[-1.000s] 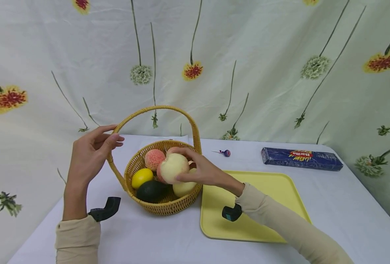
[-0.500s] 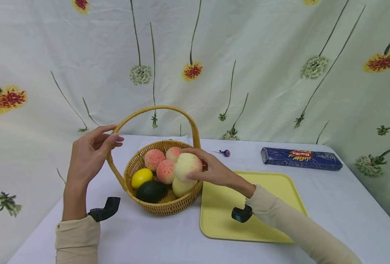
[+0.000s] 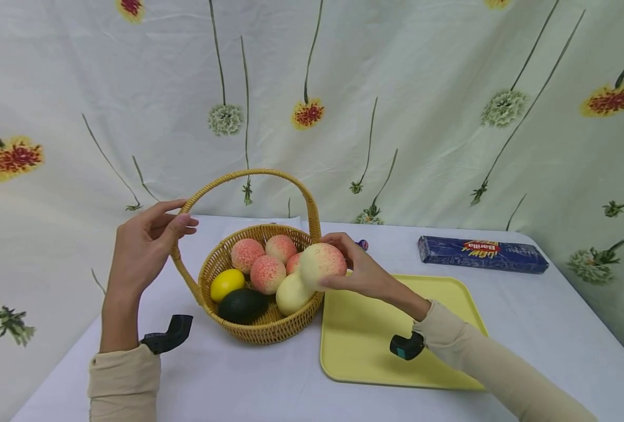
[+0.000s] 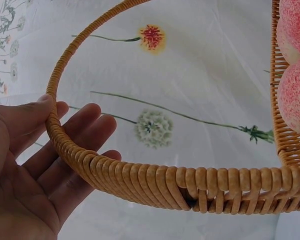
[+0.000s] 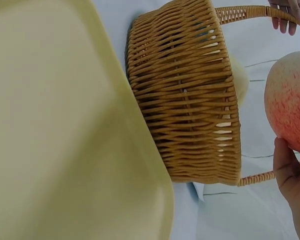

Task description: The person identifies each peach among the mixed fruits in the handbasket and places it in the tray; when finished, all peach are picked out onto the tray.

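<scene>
Hands of a person in beige sleeves work at a wicker basket on a white-covered table. The right hand holds a peach, pale with a pink-speckled top, its fingers and thumb curled round the fruit; the peach sits in the air just above the basket's right rim, at the edge nearest a yellow tray. In the right wrist view the same peach shows beside the basket wall, with only the thumb visible under it.

The left hand steadies the basket's arched handle on its left side, thumb over the top and fingers fairly straight behind it. The left wrist view shows the handle resting across those fingers, loosely rather than tightly, as far as can be seen.

Inside the basket lie three more pink peaches, a lemon, a dark avocado and a pale yellow fruit, possibly a mango. The tray lies just right of the basket. Behind it lie a blue Barilla pasta box and a small lollipop, mostly hidden by the right hand. A flower-printed cloth hangs behind.
</scene>
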{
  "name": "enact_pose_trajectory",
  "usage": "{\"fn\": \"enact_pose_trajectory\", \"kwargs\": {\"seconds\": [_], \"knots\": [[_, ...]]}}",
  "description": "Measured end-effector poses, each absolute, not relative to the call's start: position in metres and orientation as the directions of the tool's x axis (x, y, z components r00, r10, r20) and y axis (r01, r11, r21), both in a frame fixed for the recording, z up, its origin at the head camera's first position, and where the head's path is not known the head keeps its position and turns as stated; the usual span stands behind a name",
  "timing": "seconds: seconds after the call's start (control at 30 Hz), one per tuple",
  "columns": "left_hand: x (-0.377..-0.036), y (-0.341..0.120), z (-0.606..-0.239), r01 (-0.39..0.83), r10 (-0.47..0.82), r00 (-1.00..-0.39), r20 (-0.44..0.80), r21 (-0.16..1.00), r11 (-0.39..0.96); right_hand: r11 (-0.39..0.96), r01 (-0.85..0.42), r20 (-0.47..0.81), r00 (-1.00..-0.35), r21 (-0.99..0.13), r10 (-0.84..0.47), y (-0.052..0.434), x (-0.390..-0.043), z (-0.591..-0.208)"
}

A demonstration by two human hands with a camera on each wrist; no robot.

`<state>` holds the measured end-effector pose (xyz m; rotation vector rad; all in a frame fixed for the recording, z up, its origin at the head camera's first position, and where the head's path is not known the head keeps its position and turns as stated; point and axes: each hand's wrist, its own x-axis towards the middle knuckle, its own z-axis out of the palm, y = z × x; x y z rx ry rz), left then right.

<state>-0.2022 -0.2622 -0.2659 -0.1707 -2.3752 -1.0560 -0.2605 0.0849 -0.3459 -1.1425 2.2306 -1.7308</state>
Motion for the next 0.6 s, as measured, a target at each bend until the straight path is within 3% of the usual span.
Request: {"fn": "enact_pose_trajectory", "kwargs": {"seconds": [0.6], "knots": [[-0.203,-0.263,-0.267,0.32,-0.1,-0.848,0.521,0.653,0.686,0.201,-0.498,0.27,-0.716,-0.844,-0.643,0.126,-0.249,-0.356]]}}
